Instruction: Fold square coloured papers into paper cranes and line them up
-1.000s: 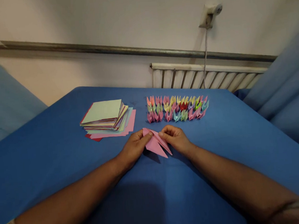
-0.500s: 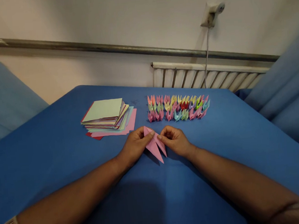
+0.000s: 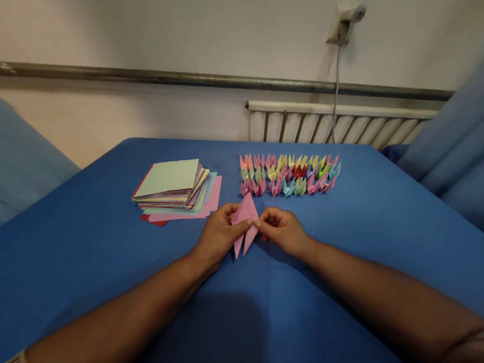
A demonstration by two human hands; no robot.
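Note:
A pink folded origami paper (image 3: 245, 210) is held between my two hands above the blue table. Its broad point faces away from me, and two narrow legs with a slit between them point toward me. My left hand (image 3: 220, 231) grips its left side, with the thumb lying across the front. At the right edge, my right hand (image 3: 283, 228) pinches the paper between thumb and curled fingers. Both thumb tips nearly meet there. The fingers behind the paper are partly hidden.
A stack of coloured square paper (image 3: 169, 179) lies at the left back. Several folded paper cranes (image 3: 298, 171) stand in rows at the right back. Beyond the blue table (image 3: 340, 286) are a radiator (image 3: 304, 122), a metal rail (image 3: 174, 80) and a socket with a cord (image 3: 341, 26).
The pink origami paper has turned in my hands: its legs, which pointed down and right, now point down and left, and its broad tip points up. My hands have barely shifted.

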